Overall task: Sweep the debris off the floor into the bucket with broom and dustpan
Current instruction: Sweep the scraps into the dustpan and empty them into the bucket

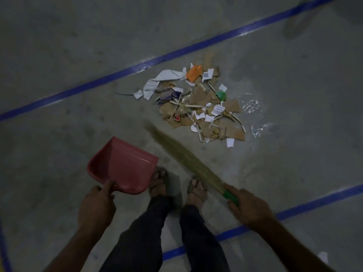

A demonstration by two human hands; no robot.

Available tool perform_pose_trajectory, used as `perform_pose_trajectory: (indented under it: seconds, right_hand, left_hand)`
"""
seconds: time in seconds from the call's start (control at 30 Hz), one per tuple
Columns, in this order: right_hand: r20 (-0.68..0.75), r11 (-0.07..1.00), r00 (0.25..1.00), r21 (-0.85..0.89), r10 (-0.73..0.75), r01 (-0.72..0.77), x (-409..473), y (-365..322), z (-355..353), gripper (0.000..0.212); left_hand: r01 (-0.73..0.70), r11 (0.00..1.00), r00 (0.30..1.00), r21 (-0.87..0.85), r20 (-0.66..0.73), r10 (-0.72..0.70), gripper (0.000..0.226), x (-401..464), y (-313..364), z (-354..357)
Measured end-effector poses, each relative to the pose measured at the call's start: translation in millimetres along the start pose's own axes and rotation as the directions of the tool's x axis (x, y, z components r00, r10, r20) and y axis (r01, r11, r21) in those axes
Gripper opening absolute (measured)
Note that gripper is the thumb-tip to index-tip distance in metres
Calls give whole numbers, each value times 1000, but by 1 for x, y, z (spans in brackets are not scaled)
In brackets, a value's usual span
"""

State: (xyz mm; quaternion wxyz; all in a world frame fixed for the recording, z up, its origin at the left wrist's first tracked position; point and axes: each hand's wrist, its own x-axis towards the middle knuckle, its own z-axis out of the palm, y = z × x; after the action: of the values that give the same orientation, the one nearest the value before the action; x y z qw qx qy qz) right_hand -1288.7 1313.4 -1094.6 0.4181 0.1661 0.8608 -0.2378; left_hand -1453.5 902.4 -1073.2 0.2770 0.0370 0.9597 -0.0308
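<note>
Left hand (96, 203) — fingers curled round the handle of the red dustpan (122, 166), pan held just ahead of it, off the floor. Lower its lip flat beside the pile before sweeping.

Right hand (248, 208) — gripping the green handle of the broom (184, 154), bristles blurred, slanting forward-left toward the dustpan. Use short strokes.

Debris pile (198, 107) — cardboard, paper, wrappers; well ahead of both hands, untouched.

Clear plastic film (255, 116) — beyond the right hand; may cling.

Blue floor tape (117, 75) — behind the pile.

Bucket — not in view.
</note>
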Motion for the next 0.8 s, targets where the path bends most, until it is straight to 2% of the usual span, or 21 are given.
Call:
perform_pose_trajectory:
  seconds: [0.07, 0.13, 0.27, 0.4, 0.53, 0.6, 0.8]
  right_hand:
    - [39, 998, 998, -11, -55, 55, 42, -38, 14, 58]
    - [74, 999, 996, 20, -46, 44, 85, -68, 23, 58]
    - [37, 970, 992, 209, 119, -124, 130, -81, 21, 59]
    - [33, 916, 984, 360, 175, -175, 88, -61, -8, 56]
    - [54, 917, 988, 368, 143, -153, 19, -44, -43, 54]
    - [15, 902, 995, 421, 98, -95, -5, -42, -58, 57]
    - [-151, 943, 985, 333, 83, -28, 4, -50, -52, 71]
  left_hand:
    - [42, 999, 999, -16, 22, -41, 35, 3, -5, 4]
    - [45, 998, 999, -33, 28, -44, 38, 10, -7, 10]
    - [-10, 997, 1000, -73, 3, 10, 42, 29, -7, 12]
    - [-89, 989, 996, -114, -16, 88, 47, 45, -16, 4]
    - [-111, 988, 992, -111, 47, 116, 47, 69, -33, -7]
    - [-115, 990, 987, -80, 99, 123, 46, 84, -39, -13]
    - [-216, 975, 969, 48, 134, 208, 41, 159, -40, -12]
